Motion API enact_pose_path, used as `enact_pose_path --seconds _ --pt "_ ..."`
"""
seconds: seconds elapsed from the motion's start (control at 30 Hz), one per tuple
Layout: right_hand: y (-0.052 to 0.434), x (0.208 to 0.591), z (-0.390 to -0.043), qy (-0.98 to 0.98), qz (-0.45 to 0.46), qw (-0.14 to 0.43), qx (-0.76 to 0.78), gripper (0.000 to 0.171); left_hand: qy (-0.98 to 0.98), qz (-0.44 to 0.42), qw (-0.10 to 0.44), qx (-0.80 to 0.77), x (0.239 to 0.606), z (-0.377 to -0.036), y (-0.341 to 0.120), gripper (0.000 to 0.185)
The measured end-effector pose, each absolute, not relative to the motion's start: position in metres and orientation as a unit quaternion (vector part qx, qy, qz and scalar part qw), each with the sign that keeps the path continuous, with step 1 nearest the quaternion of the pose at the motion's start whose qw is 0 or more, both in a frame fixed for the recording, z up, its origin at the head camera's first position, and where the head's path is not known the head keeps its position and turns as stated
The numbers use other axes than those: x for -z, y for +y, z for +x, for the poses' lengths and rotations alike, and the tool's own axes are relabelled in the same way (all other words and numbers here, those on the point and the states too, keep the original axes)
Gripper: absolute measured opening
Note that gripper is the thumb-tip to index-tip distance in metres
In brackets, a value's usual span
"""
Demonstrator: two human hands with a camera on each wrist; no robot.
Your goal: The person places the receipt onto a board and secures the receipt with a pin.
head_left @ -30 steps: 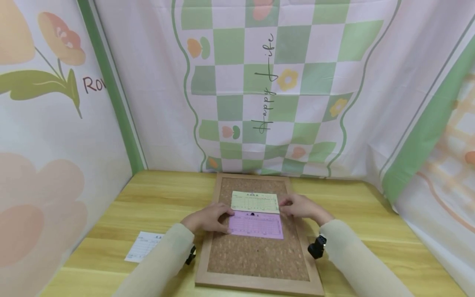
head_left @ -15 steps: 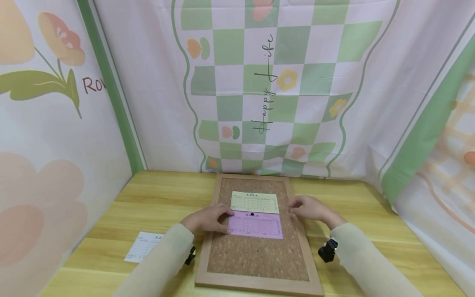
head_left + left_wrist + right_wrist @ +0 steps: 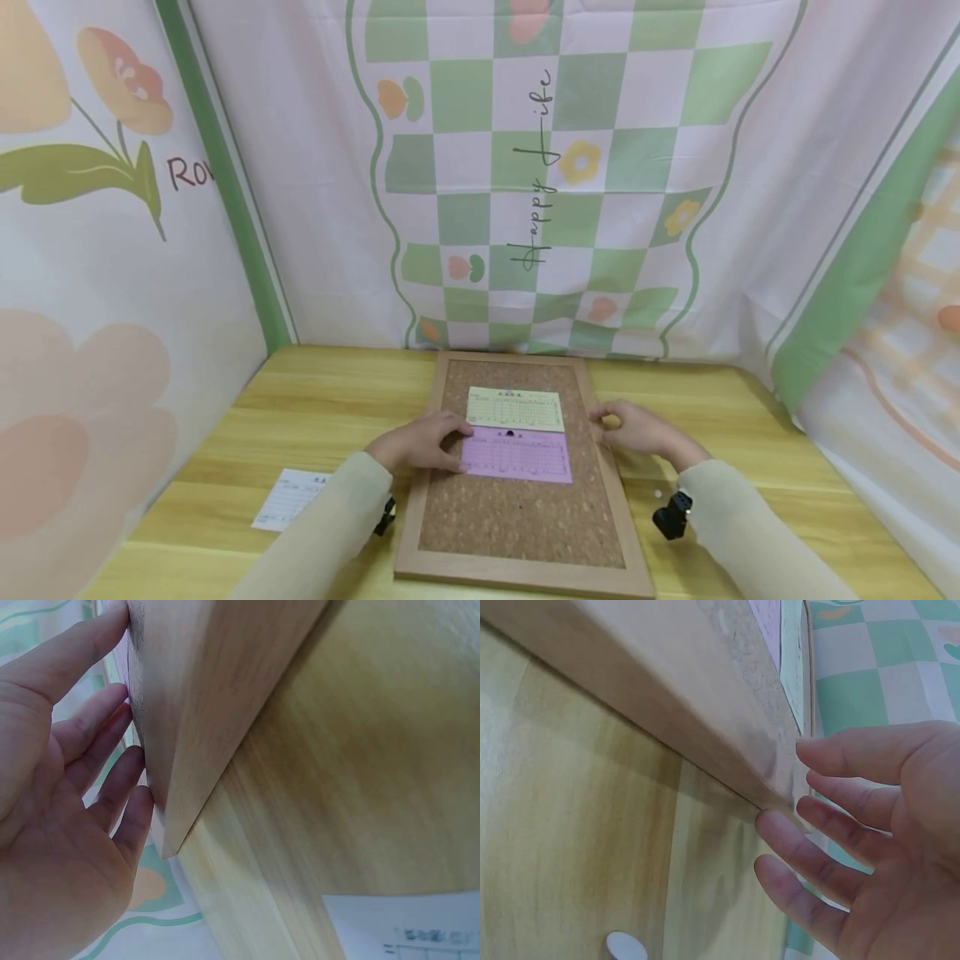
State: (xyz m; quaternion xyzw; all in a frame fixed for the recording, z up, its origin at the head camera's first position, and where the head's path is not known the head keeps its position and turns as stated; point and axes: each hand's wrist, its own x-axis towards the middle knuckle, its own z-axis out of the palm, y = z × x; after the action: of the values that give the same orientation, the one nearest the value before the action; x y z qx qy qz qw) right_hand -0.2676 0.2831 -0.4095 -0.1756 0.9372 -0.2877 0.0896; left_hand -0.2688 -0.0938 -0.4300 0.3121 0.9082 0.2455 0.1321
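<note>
A framed cork board (image 3: 480, 525) lies on the table. A purple printed slip (image 3: 517, 457) lies on its cork, with a small black round spot (image 3: 510, 433) at its top. Directly above that is a pale yellow-green printed slip (image 3: 514, 410). My left hand (image 3: 420, 442) touches the purple slip's left edge, thumb and fingers spread apart. In the left wrist view its fingers lie loosely bent along the frame. My right hand (image 3: 636, 429) is over the board's right frame. The right wrist view shows its fingers (image 3: 810, 855) relaxed, holding nothing.
A white printed slip (image 3: 288, 498) lies on the wooden table (image 3: 225, 500) left of the board, partly hidden by the left sleeve. A small white disc (image 3: 626, 946) lies on the table right of the board. Patterned curtains (image 3: 525, 208) stand behind and at the sides.
My right hand has drawn away rightward from the yellow-green slip's right edge to the board's frame. The white disc has come into view beside the right wrist. My left hand stays put.
</note>
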Motion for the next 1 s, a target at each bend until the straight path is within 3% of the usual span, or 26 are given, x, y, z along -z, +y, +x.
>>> enact_pose_path --seconds 0.37,1.0 --pt "0.2854 0.4159 -0.2688 0.927 -0.201 0.094 0.302 0.052 0.909 0.313 0.130 -0.241 0.4315 -0.2696 -0.0930 0.055" --pt "0.2861 0.4171 -0.2663 0.937 -0.225 0.095 0.249 0.052 0.908 0.306 0.135 -0.253 0.4329 -0.2693 -0.0949 0.057"
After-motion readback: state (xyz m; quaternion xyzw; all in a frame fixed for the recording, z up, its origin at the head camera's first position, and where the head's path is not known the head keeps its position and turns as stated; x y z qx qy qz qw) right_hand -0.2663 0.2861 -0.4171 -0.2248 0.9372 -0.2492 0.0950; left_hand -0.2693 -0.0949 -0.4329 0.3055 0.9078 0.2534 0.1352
